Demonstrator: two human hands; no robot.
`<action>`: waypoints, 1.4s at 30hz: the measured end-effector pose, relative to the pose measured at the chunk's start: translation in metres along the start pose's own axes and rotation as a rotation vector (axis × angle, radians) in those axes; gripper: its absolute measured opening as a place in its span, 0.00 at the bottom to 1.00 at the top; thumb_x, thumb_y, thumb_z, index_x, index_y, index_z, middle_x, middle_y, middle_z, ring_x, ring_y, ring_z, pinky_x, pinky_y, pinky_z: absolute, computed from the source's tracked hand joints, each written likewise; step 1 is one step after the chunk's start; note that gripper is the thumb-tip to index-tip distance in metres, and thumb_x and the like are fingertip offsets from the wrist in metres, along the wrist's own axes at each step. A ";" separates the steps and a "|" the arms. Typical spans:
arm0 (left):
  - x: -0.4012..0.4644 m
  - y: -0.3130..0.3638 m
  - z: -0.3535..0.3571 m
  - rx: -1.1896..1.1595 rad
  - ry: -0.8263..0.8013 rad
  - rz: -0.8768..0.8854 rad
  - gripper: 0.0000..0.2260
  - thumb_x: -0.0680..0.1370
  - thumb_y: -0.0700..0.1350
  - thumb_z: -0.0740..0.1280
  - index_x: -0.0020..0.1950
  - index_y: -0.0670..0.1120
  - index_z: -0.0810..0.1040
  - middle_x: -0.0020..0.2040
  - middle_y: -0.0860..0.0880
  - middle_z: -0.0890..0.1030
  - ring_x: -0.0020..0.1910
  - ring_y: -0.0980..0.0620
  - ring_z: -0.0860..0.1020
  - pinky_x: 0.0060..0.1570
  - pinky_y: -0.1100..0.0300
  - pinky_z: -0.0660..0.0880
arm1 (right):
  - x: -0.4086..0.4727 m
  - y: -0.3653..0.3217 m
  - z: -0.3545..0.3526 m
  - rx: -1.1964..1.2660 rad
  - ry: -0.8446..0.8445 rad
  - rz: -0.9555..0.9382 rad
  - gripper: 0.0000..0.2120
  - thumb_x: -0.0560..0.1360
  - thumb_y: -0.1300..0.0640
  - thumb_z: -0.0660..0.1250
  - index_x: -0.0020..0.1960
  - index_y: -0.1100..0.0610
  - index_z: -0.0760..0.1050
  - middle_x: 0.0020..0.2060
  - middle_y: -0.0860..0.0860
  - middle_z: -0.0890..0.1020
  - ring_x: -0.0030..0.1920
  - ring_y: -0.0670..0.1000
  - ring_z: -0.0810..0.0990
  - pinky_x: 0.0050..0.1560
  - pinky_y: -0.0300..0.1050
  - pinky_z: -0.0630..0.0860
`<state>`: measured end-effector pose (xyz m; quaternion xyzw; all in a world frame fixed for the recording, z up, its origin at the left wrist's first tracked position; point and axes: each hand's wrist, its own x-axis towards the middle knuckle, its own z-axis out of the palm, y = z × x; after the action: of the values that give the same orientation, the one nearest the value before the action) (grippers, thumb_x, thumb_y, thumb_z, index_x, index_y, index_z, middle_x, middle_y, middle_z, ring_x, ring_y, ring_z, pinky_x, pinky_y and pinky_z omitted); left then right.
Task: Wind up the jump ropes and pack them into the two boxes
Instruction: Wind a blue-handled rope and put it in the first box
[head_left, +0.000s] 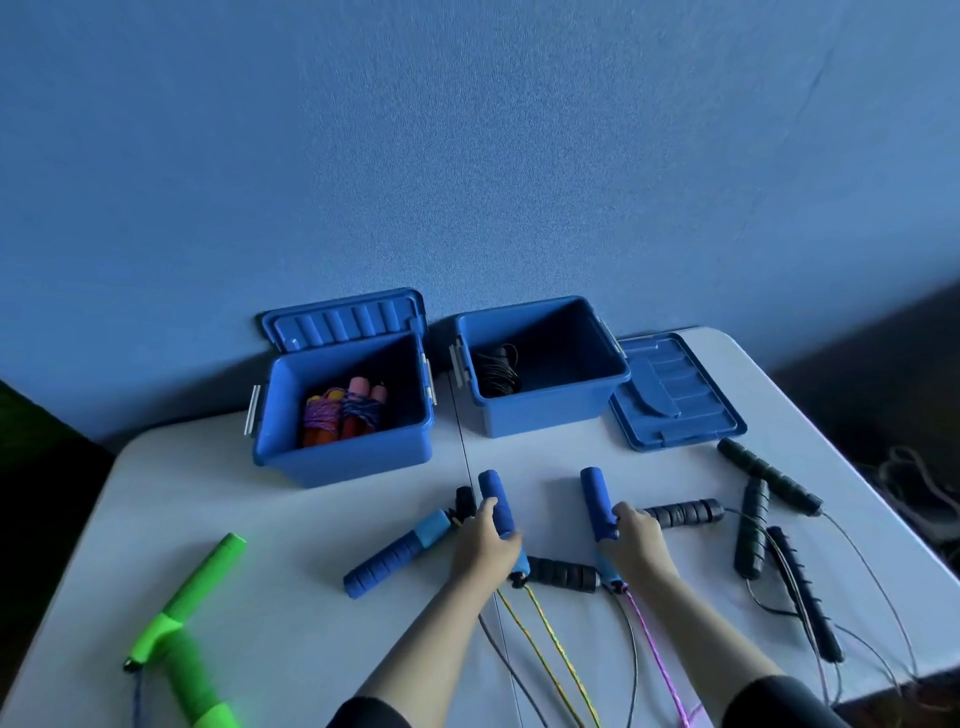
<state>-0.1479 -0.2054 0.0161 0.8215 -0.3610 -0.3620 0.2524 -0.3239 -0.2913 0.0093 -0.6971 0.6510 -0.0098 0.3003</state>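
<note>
Left hand (485, 540) gripped one blue handle (497, 501) | right hand (636, 538) gripped the other blue handle (597, 501) | both lifted off table (260, 519), likely to pair them for winding.

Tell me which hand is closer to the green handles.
Left. The left hand grips a blue handle nearer the green handles at the table's left; the right hand is farther right.

The green handles (179, 644) are motion-blurred, and the nearer one runs off the bottom edge. The multicoloured cords (558, 660) leave the frame below. The left hand (485, 540) hides its fingers behind the blue handle (497, 501).
</note>
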 end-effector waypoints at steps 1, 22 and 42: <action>-0.002 -0.002 -0.001 -0.013 0.035 0.020 0.25 0.75 0.47 0.66 0.72 0.50 0.66 0.56 0.45 0.76 0.54 0.47 0.77 0.49 0.58 0.74 | -0.002 -0.002 0.001 -0.001 0.018 -0.015 0.15 0.71 0.67 0.63 0.57 0.65 0.71 0.53 0.61 0.76 0.53 0.60 0.74 0.41 0.43 0.64; 0.008 -0.104 -0.062 0.563 0.144 -0.041 0.17 0.79 0.46 0.61 0.68 0.51 0.66 0.66 0.53 0.71 0.67 0.52 0.69 0.63 0.50 0.66 | -0.030 -0.078 0.046 0.482 -0.261 -0.039 0.15 0.75 0.50 0.66 0.60 0.53 0.71 0.50 0.56 0.81 0.48 0.57 0.81 0.49 0.52 0.79; -0.003 -0.091 -0.083 0.425 0.144 0.738 0.22 0.67 0.37 0.76 0.59 0.48 0.78 0.54 0.52 0.79 0.53 0.49 0.77 0.66 0.52 0.68 | -0.034 -0.088 0.032 0.583 -0.305 -0.153 0.12 0.71 0.53 0.72 0.53 0.53 0.77 0.45 0.51 0.82 0.39 0.48 0.79 0.37 0.40 0.78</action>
<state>-0.0474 -0.1346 0.0062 0.6942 -0.6786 -0.1068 0.2149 -0.2367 -0.2500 0.0334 -0.6222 0.5142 -0.1137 0.5792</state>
